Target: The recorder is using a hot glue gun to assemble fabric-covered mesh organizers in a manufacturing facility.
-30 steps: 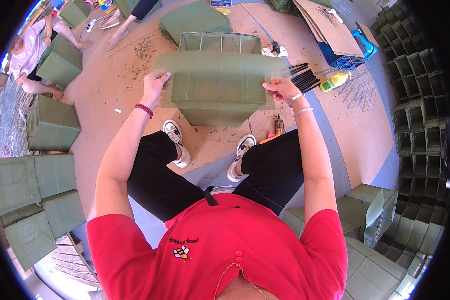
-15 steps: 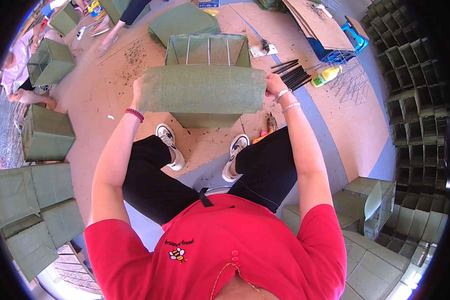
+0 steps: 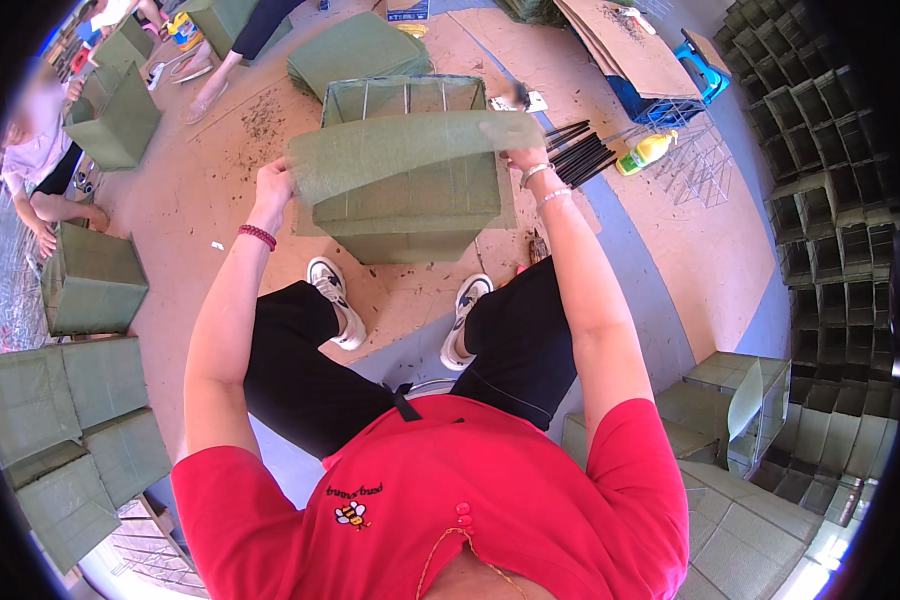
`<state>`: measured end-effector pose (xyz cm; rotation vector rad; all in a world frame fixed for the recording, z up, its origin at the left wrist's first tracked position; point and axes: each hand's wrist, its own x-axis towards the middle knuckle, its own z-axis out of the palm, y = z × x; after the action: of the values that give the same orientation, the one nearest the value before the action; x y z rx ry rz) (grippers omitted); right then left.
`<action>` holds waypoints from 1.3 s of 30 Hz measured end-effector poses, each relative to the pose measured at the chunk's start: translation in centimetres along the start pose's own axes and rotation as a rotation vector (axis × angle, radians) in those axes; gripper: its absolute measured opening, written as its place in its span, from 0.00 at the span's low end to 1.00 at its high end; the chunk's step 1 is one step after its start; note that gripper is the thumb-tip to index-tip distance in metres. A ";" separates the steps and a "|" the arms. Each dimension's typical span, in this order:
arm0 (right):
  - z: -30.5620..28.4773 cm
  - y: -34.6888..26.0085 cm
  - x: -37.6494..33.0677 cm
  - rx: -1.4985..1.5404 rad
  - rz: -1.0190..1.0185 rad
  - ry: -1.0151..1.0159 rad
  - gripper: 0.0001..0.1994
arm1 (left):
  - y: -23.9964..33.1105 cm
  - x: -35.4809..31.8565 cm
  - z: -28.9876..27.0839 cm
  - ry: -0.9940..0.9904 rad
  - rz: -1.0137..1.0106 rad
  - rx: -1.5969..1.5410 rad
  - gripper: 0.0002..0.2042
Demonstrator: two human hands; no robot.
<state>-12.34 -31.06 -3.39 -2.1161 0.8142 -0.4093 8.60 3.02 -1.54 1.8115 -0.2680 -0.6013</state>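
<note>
Left hand: yours (image 3: 276, 183) is grasping the left end of the green mesh sheet (image 3: 390, 152), thumb and fingers closed on its edge; a dark red bracelet (image 3: 257, 236) circles that wrist.
Right hand: yours (image 3: 526, 157) meets the sheet's right end, partly covered and blurred, so you cannot tell from here whether its fingers pinch the mesh; pale bracelets (image 3: 553, 195) sit below it.
Mesh sheet: you have it stretched crosswise above the green box, its right end smeared by motion.
Green box (image 3: 410, 222): it stands in front of your shoes (image 3: 335, 300), near the near edge of the brown floor covering (image 3: 225, 200), thin wires showing at its far side.
Sheet stack (image 3: 355, 55): it lies just beyond your box, toward the floor covering's far edge.
Black rods (image 3: 582, 158): they lie in a bundle to your right, by the covering's right edge, near a yellow bottle (image 3: 647, 152).
Co-worker: at your far left, a person's hand (image 3: 45, 240) hangs beside another green box (image 3: 98, 280).
Stacked boxes (image 3: 830, 240): dark green rows line the floor's right edge.
</note>
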 end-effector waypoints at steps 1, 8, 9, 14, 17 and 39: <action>-0.1 -0.3 -0.1 -0.003 0.001 0.005 0.19 | 0.0 0.3 0.1 -0.020 -0.018 0.046 0.08; -0.3 -0.2 0.7 0.209 0.348 0.075 0.34 | 1.0 1.5 0.3 -0.064 -0.034 0.084 0.10; 0.0 -0.7 0.5 0.221 0.362 0.100 0.36 | 1.1 1.5 0.4 -0.006 0.028 0.104 0.11; 0.2 -0.1 1.2 0.198 0.328 0.130 0.37 | 2.2 2.7 1.4 0.051 0.176 0.145 0.14; 0.4 0.7 1.7 0.204 0.336 0.131 0.31 | 2.6 3.9 2.4 0.087 0.131 0.049 0.15; 0.6 -1.2 5.0 0.297 0.378 0.206 0.31 | 2.7 10.2 4.4 0.240 0.064 -0.230 0.08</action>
<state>-7.88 -33.57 -2.75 -1.6205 1.1692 -0.5137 15.15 -6.23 -2.68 1.6268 -0.0896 -0.3500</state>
